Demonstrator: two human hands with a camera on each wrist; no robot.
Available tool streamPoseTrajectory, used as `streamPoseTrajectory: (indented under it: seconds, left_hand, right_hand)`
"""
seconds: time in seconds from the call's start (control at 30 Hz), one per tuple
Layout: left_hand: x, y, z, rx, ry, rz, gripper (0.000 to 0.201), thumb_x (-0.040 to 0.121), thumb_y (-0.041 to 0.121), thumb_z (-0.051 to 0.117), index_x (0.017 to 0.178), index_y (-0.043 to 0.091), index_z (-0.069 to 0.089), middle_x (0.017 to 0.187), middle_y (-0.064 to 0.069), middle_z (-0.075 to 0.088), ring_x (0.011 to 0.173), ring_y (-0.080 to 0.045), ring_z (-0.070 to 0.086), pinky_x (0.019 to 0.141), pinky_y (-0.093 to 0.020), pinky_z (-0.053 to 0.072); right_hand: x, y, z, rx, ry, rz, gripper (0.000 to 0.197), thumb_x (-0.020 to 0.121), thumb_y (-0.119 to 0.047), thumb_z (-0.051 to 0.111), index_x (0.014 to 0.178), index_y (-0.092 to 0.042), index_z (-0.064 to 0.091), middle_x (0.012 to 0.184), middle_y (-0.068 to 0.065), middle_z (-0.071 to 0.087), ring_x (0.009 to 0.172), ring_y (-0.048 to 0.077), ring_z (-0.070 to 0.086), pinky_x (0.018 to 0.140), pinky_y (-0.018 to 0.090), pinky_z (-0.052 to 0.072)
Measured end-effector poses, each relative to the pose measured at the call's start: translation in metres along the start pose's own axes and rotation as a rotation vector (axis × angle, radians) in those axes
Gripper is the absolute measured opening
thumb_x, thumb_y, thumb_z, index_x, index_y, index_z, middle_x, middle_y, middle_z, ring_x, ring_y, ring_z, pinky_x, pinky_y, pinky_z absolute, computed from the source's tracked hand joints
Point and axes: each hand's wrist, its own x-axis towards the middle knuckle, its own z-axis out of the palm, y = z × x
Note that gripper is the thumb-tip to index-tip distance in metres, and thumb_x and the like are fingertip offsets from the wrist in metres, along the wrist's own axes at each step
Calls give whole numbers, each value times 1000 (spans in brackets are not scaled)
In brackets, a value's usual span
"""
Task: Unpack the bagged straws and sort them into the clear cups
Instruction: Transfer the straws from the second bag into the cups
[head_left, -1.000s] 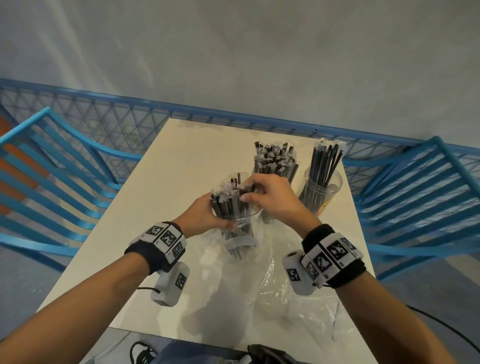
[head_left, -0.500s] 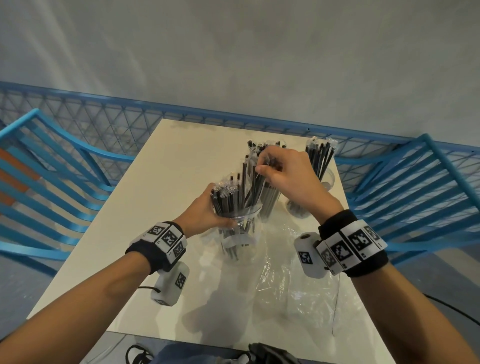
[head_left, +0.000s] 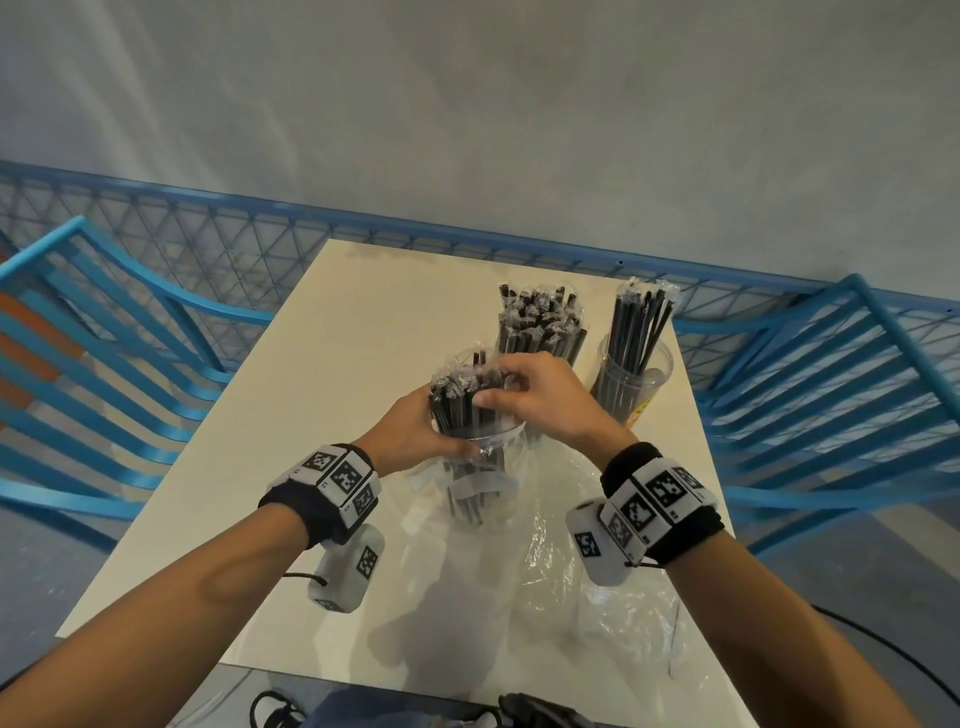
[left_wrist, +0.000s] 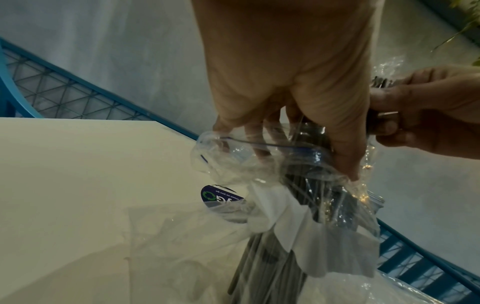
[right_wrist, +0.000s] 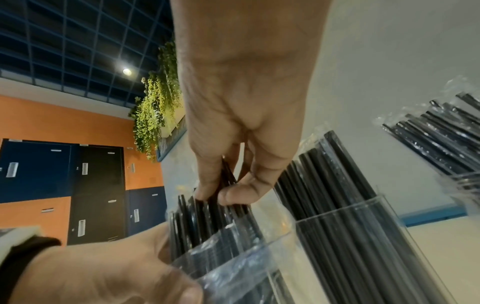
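Observation:
A clear zip bag (head_left: 478, 483) of black wrapped straws (head_left: 457, 400) stands upright near the table's middle. My left hand (head_left: 421, 431) grips the bag around its mouth, and the left wrist view shows my fingers (left_wrist: 345, 156) curled over the plastic. My right hand (head_left: 491, 384) pinches several straw tops in the bag between thumb and fingers (right_wrist: 233, 195). Behind it stand two clear cups: the middle cup (right_wrist: 350, 226) is packed with straws (head_left: 540, 327), and the right cup (head_left: 636, 374) holds a thinner bunch.
Crumpled empty plastic (head_left: 597, 597) lies on the white table (head_left: 337, 389) in front of the bag, toward the right. Blue slatted chairs stand at the left (head_left: 104, 338) and right (head_left: 831, 389). A blue mesh rail (head_left: 260, 244) runs behind the table.
Half a second ago my right hand was raised by the middle cup with a few straws. It has come back down onto the bag's straws. The left hand stays on the bag.

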Motion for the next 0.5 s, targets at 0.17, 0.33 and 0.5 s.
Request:
streamPoseTrajectory:
  seconds: [0.17, 0.33, 0.5]
  left_hand:
    - [-2, -3, -2, 9, 15, 2, 74, 64, 23, 91, 130, 16, 58, 115, 6, 65, 109, -13, 58, 84, -10, 41]
    - [-3, -2, -2, 14, 8, -7, 78, 64, 26, 91, 133, 15, 56, 119, 5, 64, 112, -13, 57, 90, -21, 40]
    - [-3, -1, -1, 8, 10, -19, 74, 65, 23, 91, 131, 16, 57, 115, 5, 64, 112, -14, 57, 94, -24, 40]
  right_hand:
    - [1, -10, -25, 60, 96, -46, 16, 88, -22, 68, 100, -11, 71, 88, 1, 73, 63, -1, 63, 68, 22, 54]
    - [-2, -26, -48, 69, 206, -76, 11, 91, -20, 64, 99, -13, 67, 79, -9, 66, 60, -7, 61, 57, 11, 49]
    - [-5, -40, -70, 99, 293, -128, 4, 92, -16, 63, 93, -13, 66, 70, -12, 64, 55, -7, 61, 55, 9, 47]
